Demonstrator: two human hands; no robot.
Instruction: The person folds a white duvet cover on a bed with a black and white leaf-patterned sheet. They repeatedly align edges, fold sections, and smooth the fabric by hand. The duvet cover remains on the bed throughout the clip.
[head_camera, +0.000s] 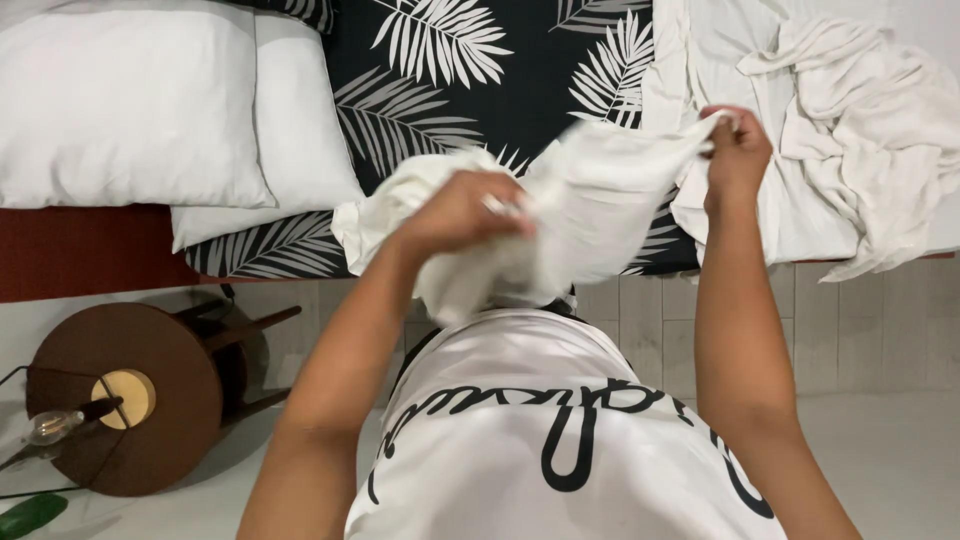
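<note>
A white cloth (590, 195) hangs bunched and motion-blurred in front of me, over the edge of a bed. My left hand (465, 210), with a ring on one finger, is closed on the cloth's middle part. Up and to the right, my right hand (738, 150) pinches a corner of the same cloth and pulls it taut. The lower folds of the cloth droop toward my white printed shirt (540, 430).
The bed has a black cover with white palm leaves (470, 70). Two white pillows (120, 100) lie at the left. A heap of white laundry (860, 110) lies at the right. A round brown side table with a lamp (125, 395) stands on the pale floor at lower left.
</note>
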